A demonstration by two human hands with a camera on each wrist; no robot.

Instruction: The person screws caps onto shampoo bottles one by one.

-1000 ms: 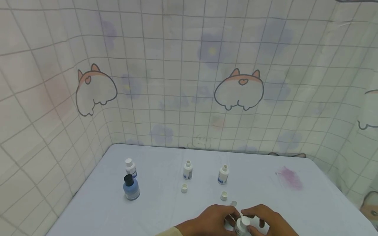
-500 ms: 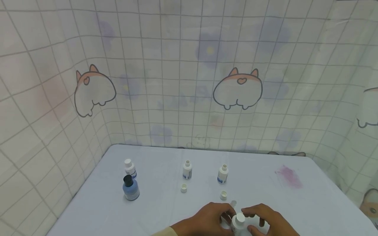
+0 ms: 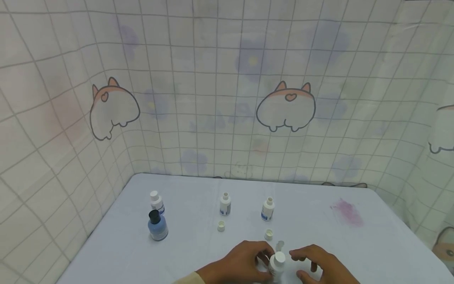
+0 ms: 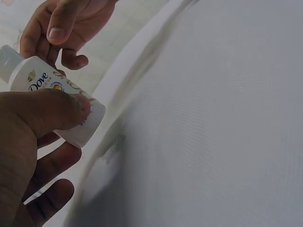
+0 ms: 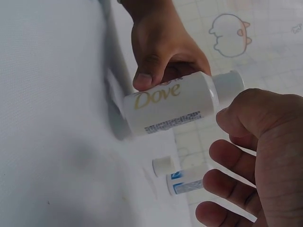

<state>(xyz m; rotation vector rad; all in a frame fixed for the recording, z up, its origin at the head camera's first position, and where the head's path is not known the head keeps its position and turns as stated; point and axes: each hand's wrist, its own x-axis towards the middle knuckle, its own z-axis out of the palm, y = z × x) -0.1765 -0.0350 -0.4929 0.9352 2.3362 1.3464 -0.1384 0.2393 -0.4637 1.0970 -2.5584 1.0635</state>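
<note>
My left hand (image 3: 244,260) grips a small white Dove bottle (image 3: 276,265) with its white cap on. In the left wrist view, the thumb lies across the printed front of the Dove bottle (image 4: 52,85). My right hand (image 3: 320,263) is just to the right of the bottle, fingers spread and loosely bent, holding nothing. A gap shows between that hand and the bottle in the head view. From the right wrist, the thumb of my right hand (image 5: 265,142) appears close to the bottle's cap (image 5: 228,86).
Two uncapped white bottles (image 3: 225,205) (image 3: 267,210) stand farther back, each with a white cap (image 3: 221,226) (image 3: 268,234) before it. At left are a capped white bottle (image 3: 157,202) and a blue bottle with black cap (image 3: 157,227). A small translucent piece (image 3: 280,245) lies beyond the held bottle.
My left hand has carried the bottle leftward, away from my right hand. The right hand stays nearly in place, and the gap between it and the bottle has widened.
</note>
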